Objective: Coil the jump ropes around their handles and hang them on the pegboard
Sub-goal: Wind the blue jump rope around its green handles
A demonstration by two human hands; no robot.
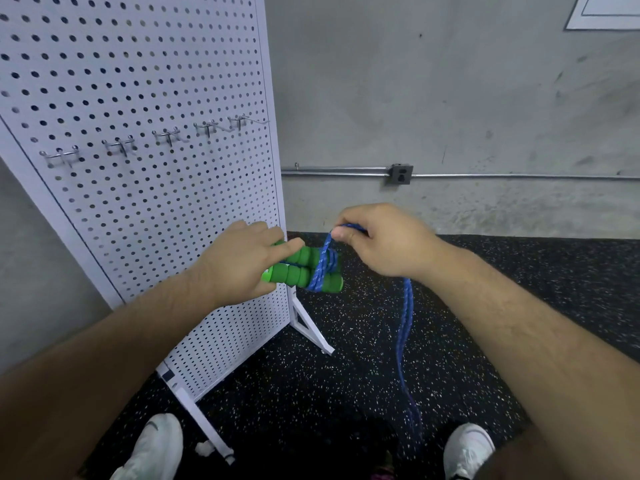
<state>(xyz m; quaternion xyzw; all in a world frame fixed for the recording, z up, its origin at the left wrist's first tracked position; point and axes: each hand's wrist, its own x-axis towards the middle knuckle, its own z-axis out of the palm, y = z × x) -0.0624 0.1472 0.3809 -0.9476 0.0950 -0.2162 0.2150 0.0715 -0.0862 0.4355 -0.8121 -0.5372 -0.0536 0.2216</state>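
Just right of the white perforated metal pegboard (138, 81), in front of the person's chest, the left hand (242, 261) grips two green foam handles (298, 271) laid side by side, its fingers (291, 245) curled over their left ends. Several turns of blue braided rope (322, 268) are wound around the middle of the handles. The right hand (381, 240) is raised just right of them and slightly above, its thumb and curled fingers (341, 233) pinching the rope where it rises from the coil. From under that hand, the doubled loose rope hangs down toward the black speckled rubber floor (346, 375), between the person's feet.

The pegboard stands upright on white angled feet at the left of the scene, and a row of bare metal hooks (166, 136) runs across it above the hands. Two white shoes (156, 448) show at the near edge. On the far side, a grey concrete wall (450, 98) carries a thin horizontal metal conduit (332, 171) and a grey outlet box (400, 173).
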